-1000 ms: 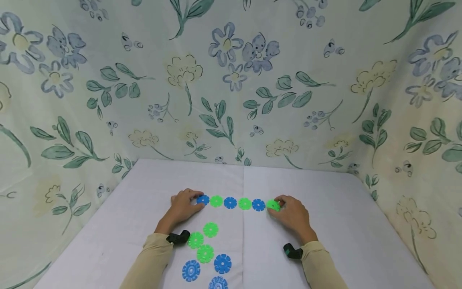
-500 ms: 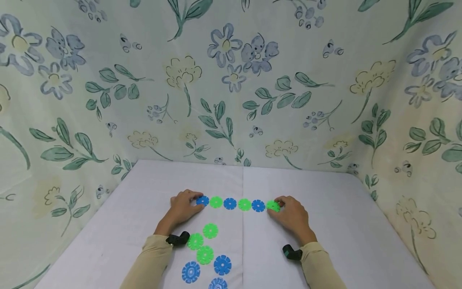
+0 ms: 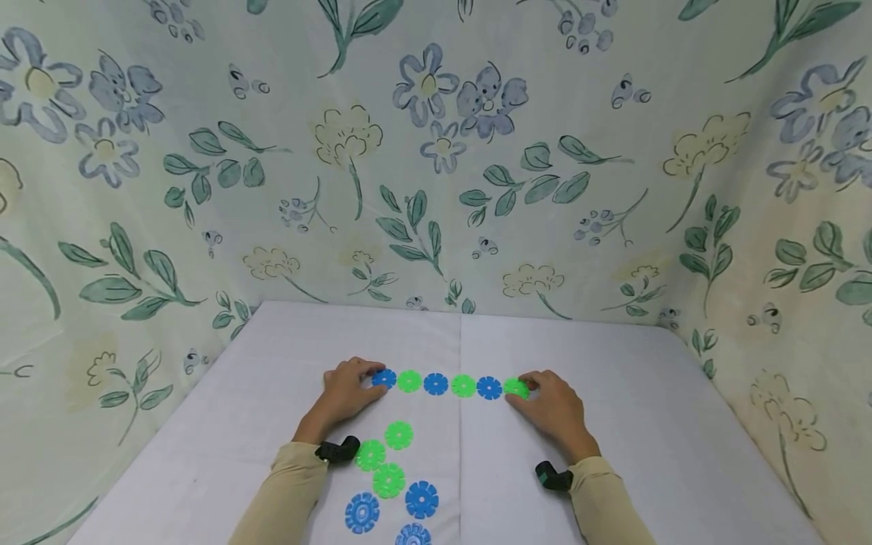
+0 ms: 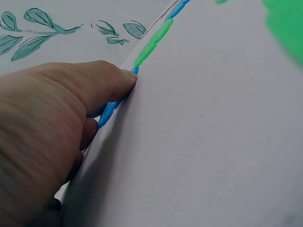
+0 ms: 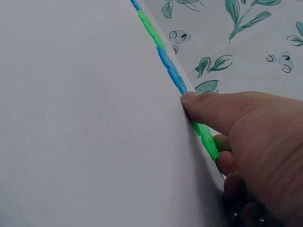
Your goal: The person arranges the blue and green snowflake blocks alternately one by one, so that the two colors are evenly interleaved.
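A patterned cloth (image 3: pixel 443 151) hangs behind and around a white table (image 3: pixel 613 393). On the table's far half lies the row (image 3: pixel 440 386), six discs alternating blue and green; its long axis runs crosswise from hand to hand, so each end falls to one hand and neither is nearer to the row as a whole. Two tan sleeves (image 3: pixel 282 488) reach in from the near edge. The left hand (image 3: pixel 349 390) pinches the row's left end, thumb on the near edge and fingertips beyond; the right hand (image 3: pixel 553 405) pinches the right end in the same way. A black camera (image 3: pixel 553 477) sits at each wrist. Among single pieces, three loose blue discs (image 3: pixel 421 499) lie closest to the person, the lowest cut off by the frame, with three loose green discs (image 3: pixel 388 481) between them and the row, on the left forearm's side. The blue end disc (image 3: pixel 387 378) is in the left hand, the green end disc (image 3: pixel 515 388) in the right. Whether every neighbouring pair in the row touches, I cannot tell.
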Demonstrator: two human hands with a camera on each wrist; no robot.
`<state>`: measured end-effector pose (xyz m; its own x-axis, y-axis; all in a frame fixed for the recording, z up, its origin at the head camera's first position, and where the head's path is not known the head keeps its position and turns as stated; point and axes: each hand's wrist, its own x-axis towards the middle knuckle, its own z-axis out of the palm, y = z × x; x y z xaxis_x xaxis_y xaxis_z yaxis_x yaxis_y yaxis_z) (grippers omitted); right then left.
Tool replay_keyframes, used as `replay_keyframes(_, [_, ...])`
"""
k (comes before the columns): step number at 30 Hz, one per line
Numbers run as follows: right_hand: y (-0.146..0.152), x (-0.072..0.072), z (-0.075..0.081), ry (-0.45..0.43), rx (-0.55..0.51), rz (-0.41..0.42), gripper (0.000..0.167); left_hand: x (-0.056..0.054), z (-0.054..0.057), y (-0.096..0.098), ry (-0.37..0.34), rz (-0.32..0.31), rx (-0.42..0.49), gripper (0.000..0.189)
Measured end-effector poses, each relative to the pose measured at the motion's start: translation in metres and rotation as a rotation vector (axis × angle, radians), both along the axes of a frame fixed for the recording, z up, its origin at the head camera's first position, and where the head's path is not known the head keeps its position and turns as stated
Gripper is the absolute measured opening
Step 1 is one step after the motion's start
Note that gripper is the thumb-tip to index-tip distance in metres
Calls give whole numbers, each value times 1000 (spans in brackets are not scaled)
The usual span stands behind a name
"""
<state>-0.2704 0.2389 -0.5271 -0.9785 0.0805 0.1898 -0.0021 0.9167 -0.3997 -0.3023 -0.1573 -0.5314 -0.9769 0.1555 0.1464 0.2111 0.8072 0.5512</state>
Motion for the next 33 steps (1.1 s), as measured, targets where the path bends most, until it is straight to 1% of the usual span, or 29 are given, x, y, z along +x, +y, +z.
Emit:
replay_keyframes(9, [-1,2,2,5,-4,11,56,0,1,1,3,3,-7,42])
replay_keyframes(20, [0,2,0,-3,30,30,60,1,1,1,-3,8,-3,42])
replay_keyframes(28, [-2,4,4,-11,34,27,61,-1,0,-1,-10,1,-6,43])
replay_keyframes(33, [-3,4,4,-22,37,20,61,-1,0,-2,-26,-5,9,44])
